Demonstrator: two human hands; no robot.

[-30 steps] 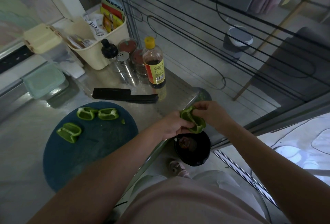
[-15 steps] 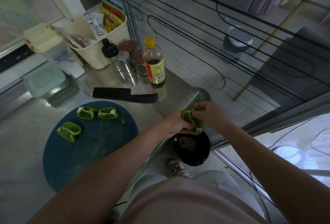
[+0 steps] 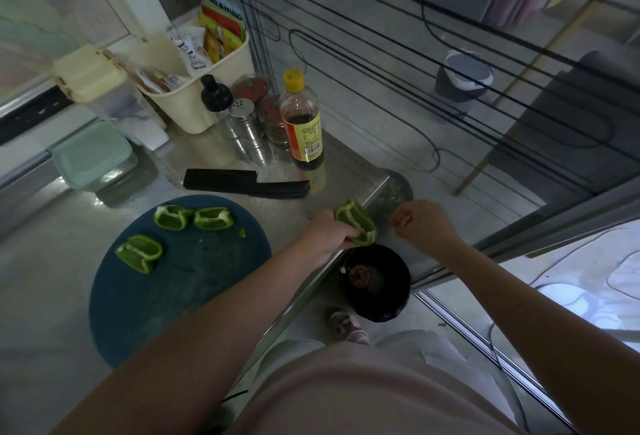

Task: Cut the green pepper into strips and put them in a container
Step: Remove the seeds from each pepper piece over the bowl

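The left hand (image 3: 329, 230) grips a pepper piece (image 3: 356, 223), with the fingers curled round its near side. The piece is bright green outside, with a shiny skin. It is hollow, and the open inside faces up. Pale ribs run along the inside. It is held in the air to the right of the cutting board (image 3: 180, 296), just past the counter edge. Its long side lies slanted: the high end is nearer the board and the low end is farther from it.

The right hand (image 3: 422, 223) is farther right of the board and does not touch the piece. Its fingers are curled in, but I cannot tell if they pinch anything small.

Three more chunks lie on the board with their hollow sides up. The first chunk (image 3: 172, 217) and the second chunk (image 3: 213, 218) sit side by side at the board's far edge, with their long sides running left to right. The third chunk (image 3: 140, 253) lies alone at the board's left edge, a bit slanted.

The board is round and dark blue. It lies flat on a shiny steel counter (image 3: 41, 278). A black knife (image 3: 242, 184) lies just behind the board. A container (image 3: 93, 155) with a pale green lid sits behind the board to the left. A black bin (image 3: 375, 282) stands on the floor to the right of the board. Beyond it is a glass door (image 3: 381, 53) with black lines.
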